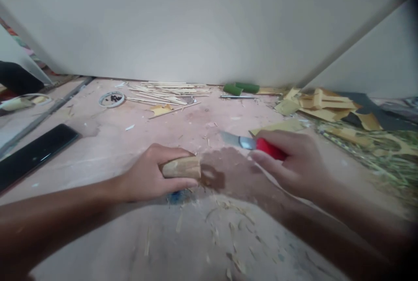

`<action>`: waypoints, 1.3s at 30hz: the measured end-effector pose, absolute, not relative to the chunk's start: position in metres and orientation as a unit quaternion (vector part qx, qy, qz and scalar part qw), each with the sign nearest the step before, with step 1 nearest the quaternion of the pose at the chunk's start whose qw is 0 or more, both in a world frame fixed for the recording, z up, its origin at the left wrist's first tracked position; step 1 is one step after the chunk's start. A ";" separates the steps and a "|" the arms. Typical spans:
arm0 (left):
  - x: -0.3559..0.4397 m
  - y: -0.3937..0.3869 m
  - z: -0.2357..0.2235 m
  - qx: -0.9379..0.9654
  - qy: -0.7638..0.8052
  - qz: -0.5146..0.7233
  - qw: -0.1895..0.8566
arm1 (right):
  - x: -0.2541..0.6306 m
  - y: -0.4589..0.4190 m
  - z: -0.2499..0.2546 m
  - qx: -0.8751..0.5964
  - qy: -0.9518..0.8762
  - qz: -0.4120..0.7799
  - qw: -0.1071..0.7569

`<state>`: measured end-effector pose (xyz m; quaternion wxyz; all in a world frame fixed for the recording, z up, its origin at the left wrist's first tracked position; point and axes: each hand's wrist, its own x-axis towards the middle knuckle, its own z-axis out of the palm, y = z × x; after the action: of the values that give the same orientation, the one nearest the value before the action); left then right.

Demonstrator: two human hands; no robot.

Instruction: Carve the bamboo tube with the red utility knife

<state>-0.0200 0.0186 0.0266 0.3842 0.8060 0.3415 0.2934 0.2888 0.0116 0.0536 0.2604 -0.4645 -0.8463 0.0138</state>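
My left hand [156,174] is closed around a short, pale tan wooden or bamboo piece [183,167], which lies on its side with its cut end facing right. My right hand [290,161] grips the red handle of a knife [248,142]. The knife's blade points left and is blurred at its tip. It hovers apart from the tan piece, up and to the right of it. Thin pale shavings [233,233] lie scattered on the pinkish work surface [107,228] near me.
Thin sticks [170,91] lie along the back by a white wall [183,24], beside a small round dish [111,99] of dark bits. Green pieces [241,88] sit at back centre. Folded tan scraps [326,102] and green strips [382,159] lie right, a phone [35,154] left.
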 end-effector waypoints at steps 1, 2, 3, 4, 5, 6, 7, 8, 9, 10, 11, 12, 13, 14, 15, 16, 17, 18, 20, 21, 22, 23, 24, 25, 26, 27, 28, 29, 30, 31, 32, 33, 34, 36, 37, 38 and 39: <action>-0.020 0.019 0.026 0.802 0.345 0.297 0.388 | 0.283 0.009 0.051 -0.454 -0.851 0.036 0.262; -0.020 0.018 0.025 0.797 0.348 0.299 0.392 | 0.277 0.008 0.047 -0.447 -0.856 0.055 0.253; -0.020 0.018 0.024 0.792 0.351 0.302 0.398 | 0.271 0.006 0.043 -0.438 -0.864 0.075 0.237; -0.020 0.017 0.023 0.789 0.352 0.302 0.403 | 0.267 0.006 0.039 -0.427 -0.873 0.092 0.219; -0.020 0.017 0.022 0.787 0.351 0.300 0.408 | 0.264 0.005 0.035 -0.407 -0.880 0.100 0.223; -0.021 0.016 0.021 0.787 0.350 0.297 0.413 | 0.262 0.005 0.032 -0.400 -0.884 0.105 0.218; -0.021 0.016 0.020 0.787 0.348 0.295 0.415 | 0.261 0.005 0.030 -0.395 -0.888 0.106 0.211; -0.020 0.016 0.019 0.788 0.347 0.294 0.416 | 0.260 0.005 0.028 -0.392 -0.890 0.107 0.206; -0.020 0.017 0.019 0.788 0.348 0.293 0.416 | 0.260 0.005 0.028 -0.394 -0.891 0.108 0.199; -0.020 0.017 0.018 0.788 0.350 0.291 0.415 | 0.260 0.005 0.028 -0.394 -0.892 0.111 0.193; -0.020 0.017 0.018 0.788 0.351 0.288 0.415 | 0.260 0.005 0.029 -0.395 -0.892 0.117 0.186; -0.020 0.018 0.018 0.789 0.352 0.284 0.415 | 0.260 0.005 0.030 -0.394 -0.893 0.122 0.182; -0.019 0.018 0.018 0.790 0.352 0.280 0.416 | 0.260 0.005 0.031 -0.392 -0.894 0.127 0.178; -0.019 0.018 0.018 0.791 0.351 0.276 0.418 | 0.260 0.005 0.031 -0.390 -0.895 0.131 0.173; -0.019 0.018 0.018 0.792 0.349 0.272 0.420 | 0.259 0.005 0.031 -0.388 -0.896 0.134 0.171; -0.019 0.018 0.018 0.792 0.346 0.270 0.424 | 0.258 0.004 0.031 -0.387 -0.896 0.136 0.171; -0.019 0.018 0.018 0.792 0.344 0.269 0.427 | 0.258 0.004 0.030 -0.385 -0.896 0.137 0.174; -0.018 0.018 0.018 0.790 0.342 0.268 0.432 | 0.257 0.003 0.029 -0.384 -0.896 0.137 0.177; -0.017 0.018 0.018 0.785 0.338 0.269 0.444 | 0.255 0.003 0.027 -0.383 -0.895 0.137 0.183; -0.017 0.017 0.019 0.782 0.336 0.269 0.451 | 0.254 0.002 0.027 -0.382 -0.896 0.137 0.182; -0.016 0.017 0.019 0.780 0.334 0.268 0.456 | 0.253 0.002 0.027 -0.382 -0.897 0.138 0.176; -0.016 0.017 0.019 0.779 0.333 0.266 0.460 | 0.252 0.002 0.028 -0.381 -0.898 0.138 0.170; -0.016 0.017 0.019 0.780 0.334 0.260 0.461 | 0.251 0.001 0.029 -0.381 -0.900 0.139 0.163; -0.016 0.017 0.019 0.780 0.337 0.252 0.463 | 0.251 0.001 0.030 -0.381 -0.901 0.137 0.156; -0.016 0.017 0.019 0.780 0.340 0.242 0.466 | 0.250 0.001 0.031 -0.382 -0.902 0.135 0.150; -0.016 0.017 0.019 0.779 0.343 0.232 0.470 | 0.250 0.000 0.031 -0.382 -0.903 0.131 0.146; -0.016 0.017 0.020 0.777 0.345 0.223 0.476 | 0.250 0.000 0.031 -0.384 -0.903 0.125 0.145; -0.017 0.017 0.021 0.774 0.346 0.215 0.484 | 0.251 -0.001 0.031 -0.388 -0.903 0.119 0.144; -0.017 0.017 0.022 0.770 0.348 0.209 0.493 | 0.251 -0.001 0.030 -0.393 -0.901 0.111 0.143; -0.017 0.018 0.023 0.765 0.349 0.206 0.500 | 0.252 -0.002 0.029 -0.399 -0.899 0.103 0.146; -0.016 0.018 0.025 0.761 0.351 0.205 0.505 | 0.253 -0.002 0.028 -0.405 -0.897 0.093 0.154; -0.016 0.019 0.026 0.758 0.354 0.206 0.508 | 0.254 -0.002 0.027 -0.410 -0.893 0.081 0.166; -0.016 0.019 0.027 0.756 0.357 0.209 0.507 | 0.255 -0.001 0.027 -0.413 -0.890 0.068 0.181; -0.015 0.021 0.028 0.758 0.363 0.226 0.492 | 0.256 0.000 0.028 -0.414 -0.887 0.042 0.201; -0.015 0.022 0.028 0.761 0.364 0.235 0.482 | 0.256 0.001 0.029 -0.414 -0.886 0.031 0.206; -0.015 0.023 0.028 0.765 0.365 0.242 0.472 | 0.257 0.002 0.031 -0.414 -0.886 0.020 0.207; -0.015 0.024 0.027 0.770 0.365 0.247 0.461 | 0.257 0.003 0.033 -0.413 -0.887 0.012 0.208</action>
<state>-0.0149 0.0235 0.0274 0.4614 0.7700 0.3649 0.2472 0.2568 0.0026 0.0330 0.2076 -0.4130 -0.8867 0.0115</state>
